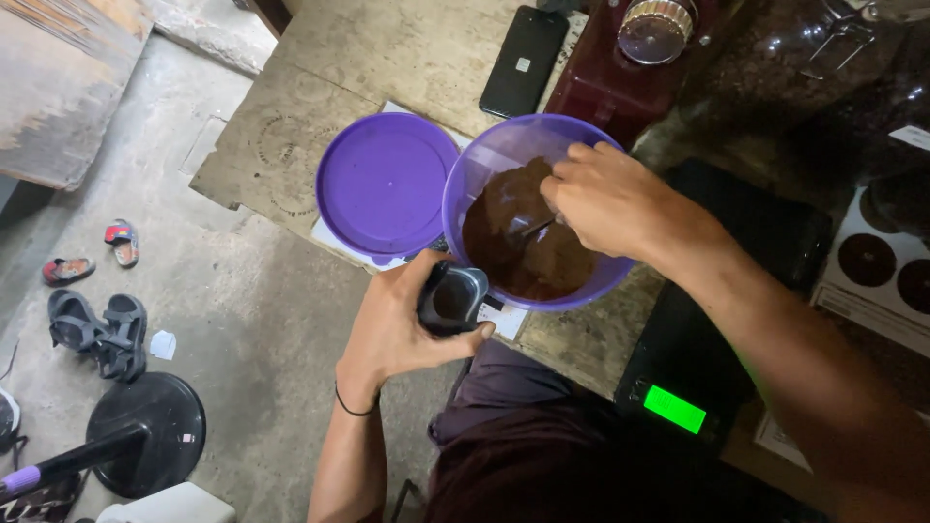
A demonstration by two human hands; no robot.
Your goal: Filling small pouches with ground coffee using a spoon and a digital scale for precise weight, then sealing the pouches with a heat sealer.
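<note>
Purple tub point(484, 165) of brown powder point(518, 237) on the table point(387, 58); lid point(385, 184) just left of it. Right hand point(610, 203) pinches a spoon point(536, 230) inside the tub; left hand point(397, 324) wraps a small dark cup point(452, 297) at the tub's near rim. Risk: powder spilling past the cup's narrow mouth.

We note a purple tub point(484, 165), open and upright on the table, half full of brown powder point(513, 247), a spoon point(536, 230) sunk in it, and a small dark pouch point(453, 298) held open just beside its rim.
</note>
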